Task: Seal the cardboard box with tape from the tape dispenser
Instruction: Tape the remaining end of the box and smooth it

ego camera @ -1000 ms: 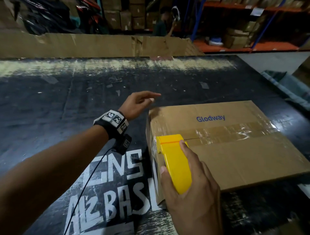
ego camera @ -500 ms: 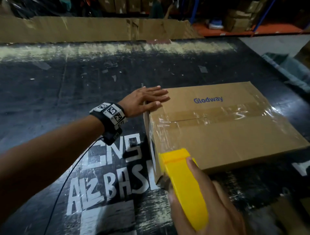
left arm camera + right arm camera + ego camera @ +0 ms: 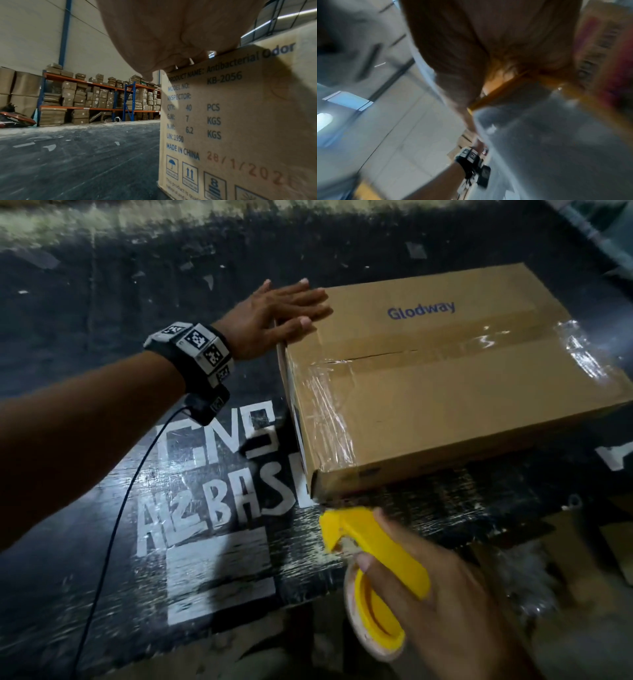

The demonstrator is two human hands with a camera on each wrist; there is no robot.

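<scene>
Cardboard box (image 3: 445, 378) sat on a dark scuffed table (image 3: 102, 285) with white painted lettering (image 3: 219, 474) beside it. "Glodway" was printed on the box top. Clear tape (image 3: 329, 412) ran along the top seam and across the near left end, wrinkled; more shiny tape at the far right end. A short bit of the seam near the left end showed as a dark slit.

Left hand (image 3: 274, 313) lay flat, fingers straight and spread, pressing the top left corner of the box; nothing gripped. Left wrist view showed the palm (image 3: 171, 33) on the box's upper edge above the printed side label (image 3: 223, 108). Wrist band with markers (image 3: 195, 350) on that arm, a black cable (image 3: 113, 525) trailing down.

Right hand (image 3: 445, 594) was wrapped around the yellow tape dispenser (image 3: 373, 553), thumb on its side, held just off the box's near left corner, not touching it. Right wrist view was too blurred for detail.

Background: warehouse shelves (image 3: 102, 97) stacked with boxes.
</scene>
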